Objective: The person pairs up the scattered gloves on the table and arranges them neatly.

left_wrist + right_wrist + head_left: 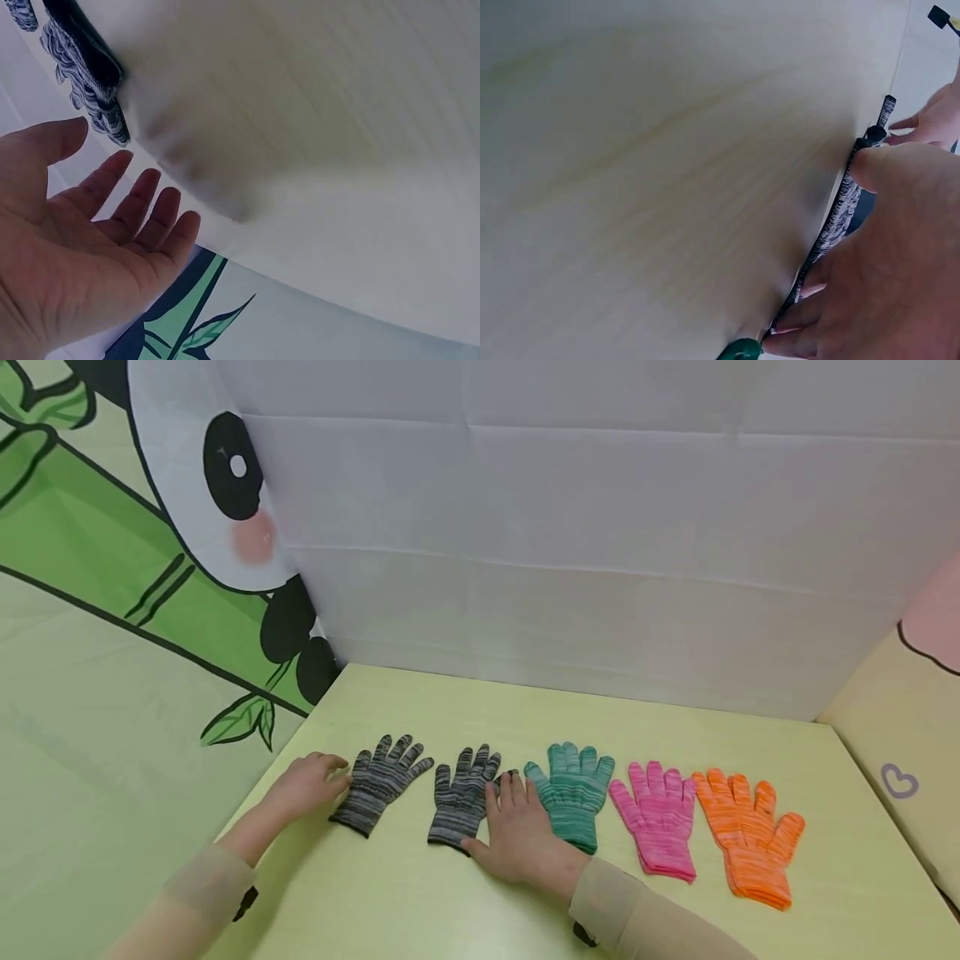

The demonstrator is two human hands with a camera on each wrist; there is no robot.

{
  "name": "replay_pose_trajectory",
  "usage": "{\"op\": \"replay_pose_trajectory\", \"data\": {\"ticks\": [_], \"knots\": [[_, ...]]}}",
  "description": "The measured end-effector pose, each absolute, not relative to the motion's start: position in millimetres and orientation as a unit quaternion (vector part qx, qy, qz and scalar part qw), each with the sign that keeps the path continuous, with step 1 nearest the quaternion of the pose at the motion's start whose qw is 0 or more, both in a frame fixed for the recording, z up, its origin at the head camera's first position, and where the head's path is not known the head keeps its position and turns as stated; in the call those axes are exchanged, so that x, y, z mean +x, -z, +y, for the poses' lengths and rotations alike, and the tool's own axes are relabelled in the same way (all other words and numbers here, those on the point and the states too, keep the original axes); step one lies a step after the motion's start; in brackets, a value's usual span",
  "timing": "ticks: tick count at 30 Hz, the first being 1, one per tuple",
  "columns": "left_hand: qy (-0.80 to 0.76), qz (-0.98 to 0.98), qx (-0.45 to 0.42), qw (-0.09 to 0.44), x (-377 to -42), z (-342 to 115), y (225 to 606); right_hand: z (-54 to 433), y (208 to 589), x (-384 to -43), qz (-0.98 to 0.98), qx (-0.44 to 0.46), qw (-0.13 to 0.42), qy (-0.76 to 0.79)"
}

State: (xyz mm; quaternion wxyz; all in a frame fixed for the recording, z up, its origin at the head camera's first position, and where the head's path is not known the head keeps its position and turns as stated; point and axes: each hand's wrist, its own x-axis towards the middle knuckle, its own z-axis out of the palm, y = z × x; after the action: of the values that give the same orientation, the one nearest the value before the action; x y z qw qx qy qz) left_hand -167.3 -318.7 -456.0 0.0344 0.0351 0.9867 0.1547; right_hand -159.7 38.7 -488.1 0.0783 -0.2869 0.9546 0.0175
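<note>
Several knitted gloves lie flat in a row on the table. At the left is a grey-and-black striped glove (379,787). My left hand (306,789) is beside its left edge, fingers loosely bent and holding nothing; in the left wrist view the palm and spread fingers (139,210) show. A second grey-and-black glove (459,802) is to the right of the first. Over its right edge lies my right hand (521,839), with fairly straight fingers touching it. Just right of that hand is a green glove (576,797), its left side close to the fingertips.
Further right lie a pink glove (662,827) and an orange glove (753,847), nearly touching at the fingers. The pale yellow table (600,710) meets a white cloth backdrop (562,527) behind. A printed panda-and-bamboo cloth (150,552) hangs at the left.
</note>
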Motion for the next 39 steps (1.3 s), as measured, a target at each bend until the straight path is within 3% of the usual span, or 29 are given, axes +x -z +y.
{"op": "replay_pose_trajectory", "data": {"ticks": [13,34,39], "knots": [[-0.200,0.976,-0.045,0.073,-172,-311,457,48,478,-156,0.959,-0.272,0.067,0.031],[-0.352,0.929,-0.064,0.096,-185,-305,463,39,486,-152,0.965,-0.255,0.066,-0.010],[-0.461,0.868,-0.112,0.150,-184,-308,459,38,486,-152,0.965,-0.254,0.070,-0.004]]}}
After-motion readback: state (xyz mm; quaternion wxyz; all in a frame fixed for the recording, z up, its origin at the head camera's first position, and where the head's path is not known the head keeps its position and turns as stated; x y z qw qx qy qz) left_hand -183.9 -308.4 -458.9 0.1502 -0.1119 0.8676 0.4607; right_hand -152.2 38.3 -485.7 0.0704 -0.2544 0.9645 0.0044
